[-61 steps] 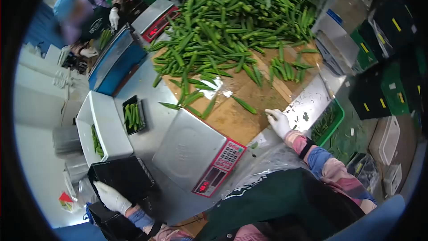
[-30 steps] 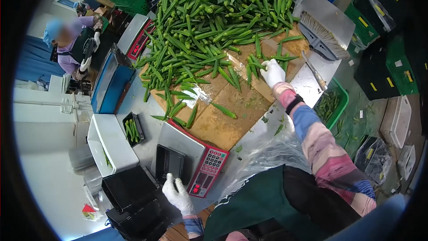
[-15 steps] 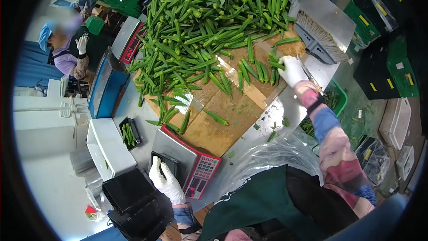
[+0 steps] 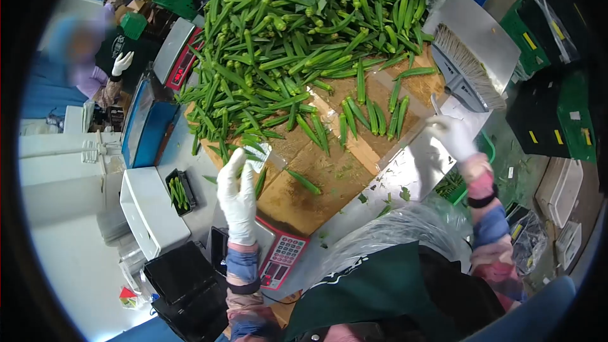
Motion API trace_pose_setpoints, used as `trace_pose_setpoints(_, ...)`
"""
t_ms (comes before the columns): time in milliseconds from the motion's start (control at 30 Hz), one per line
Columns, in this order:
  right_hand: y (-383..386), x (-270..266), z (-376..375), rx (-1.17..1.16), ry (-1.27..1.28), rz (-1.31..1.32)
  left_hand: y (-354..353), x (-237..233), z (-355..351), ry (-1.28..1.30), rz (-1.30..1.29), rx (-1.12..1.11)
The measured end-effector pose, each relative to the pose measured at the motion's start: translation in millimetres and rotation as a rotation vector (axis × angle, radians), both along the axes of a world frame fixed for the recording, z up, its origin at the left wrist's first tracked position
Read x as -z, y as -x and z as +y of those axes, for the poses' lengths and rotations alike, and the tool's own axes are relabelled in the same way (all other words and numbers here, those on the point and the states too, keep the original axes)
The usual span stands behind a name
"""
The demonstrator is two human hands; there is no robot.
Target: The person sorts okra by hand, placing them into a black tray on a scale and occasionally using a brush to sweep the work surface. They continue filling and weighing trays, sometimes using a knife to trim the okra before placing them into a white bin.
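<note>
My left hand (image 4: 237,206), in a white glove, is raised over the red and white scale (image 4: 286,250) with its fingers apart and nothing seen in it. A black tray (image 4: 218,247) is partly hidden beside that wrist. My right hand (image 4: 455,138), gloved and slightly blurred, hovers over the metal surface right of the cardboard (image 4: 310,206). Its fingers are too unclear to read. A thin metal object (image 4: 435,104) shows near its fingertips. A short row of okra (image 4: 377,117) lies on the cardboard, below a large okra pile (image 4: 272,44).
A grey brush (image 4: 465,76) lies at the right. Stacked black trays (image 4: 183,285) and a white bin (image 4: 149,212) stand left, near a tray of okra (image 4: 180,192). A co-worker (image 4: 82,57) is beyond a second scale (image 4: 182,60). Clear plastic (image 4: 380,234) lies before me.
My left hand has risen from the black tray on the scale. My right hand has drawn back from the okra, toward the lower right. The co-worker's gloved hand has shifted slightly.
</note>
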State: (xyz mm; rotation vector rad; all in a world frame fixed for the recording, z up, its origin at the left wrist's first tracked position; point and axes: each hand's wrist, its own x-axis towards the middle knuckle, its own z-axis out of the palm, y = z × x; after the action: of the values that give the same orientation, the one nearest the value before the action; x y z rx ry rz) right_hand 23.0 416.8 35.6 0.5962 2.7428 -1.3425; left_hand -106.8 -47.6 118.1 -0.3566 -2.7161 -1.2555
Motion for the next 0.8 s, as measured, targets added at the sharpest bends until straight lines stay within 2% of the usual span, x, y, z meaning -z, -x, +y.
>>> trace_pose_setpoints(33, 22, 31, -17, -0.015, 0.125, 0.034, 1, -6, 28, 0.011, 0.001, 0.027)
trace_pose_setpoints(67, 44, 37, -37, -0.061, -0.053, 0.008, 1, 2, 48, -0.117, -0.048, 0.032)
trace_pose_setpoints(133, 81, 63, -72, -0.042, -0.337, -0.122, -4, 4, 83, -0.039, -0.149, 0.075)
trace_pose_setpoints(200, 103, 83, -86, -0.127, -0.453, -0.265, -7, 18, 103, -0.025, 0.011, 0.184)
trace_pose_setpoints(233, 105, 81, -87, -0.107, -0.422, -0.216, -8, 14, 111, 0.091, 0.080, 0.216)
trace_pose_setpoints(333, 82, 61, -60, 0.005, -0.278, -0.072, -10, 23, 100, 0.129, 0.004, 0.187)
trace_pose_setpoints(400, 44, 25, -8, -0.222, -0.048, -0.038, -8, 29, 82, -0.019, -0.131, 0.072)
trace_pose_setpoints(433, 22, 7, 20, -0.322, 0.017, -0.388, -4, 38, 64, -0.034, -0.197, 0.036)
trace_pose_setpoints(467, -3, -3, 43, -0.326, 0.152, -0.482, 1, 48, 47, -0.049, -0.263, 0.001)
trace_pose_setpoints(500, -12, -23, 53, -0.238, 0.211, -0.677, 6, 43, 45, -0.212, -0.367, -0.059)
trace_pose_setpoints(533, -16, -32, 59, -0.170, 0.209, -0.636, 14, 58, 30, -0.272, -0.331, -0.018)
trace_pose_setpoints(600, -15, -36, 66, -0.058, 0.212, -0.544, 34, 54, 24, -0.348, -0.407, -0.085)
trace_pose_setpoints(633, -6, -21, 69, -0.054, 0.190, -0.414, 46, 46, 29, -0.278, -0.346, -0.077)
trace_pose_setpoints(667, 13, -15, 61, -0.069, 0.160, -0.293, 59, 37, 37, -0.313, -0.403, -0.118)
trace_pose_setpoints(733, 60, -8, 32, -0.093, 0.105, -0.040, 96, 51, 36, -0.270, -0.289, -0.058)
trace_pose_setpoints(800, 112, -3, 0, -0.166, 0.182, 0.114, 125, 51, 49, -0.296, -0.268, -0.035)
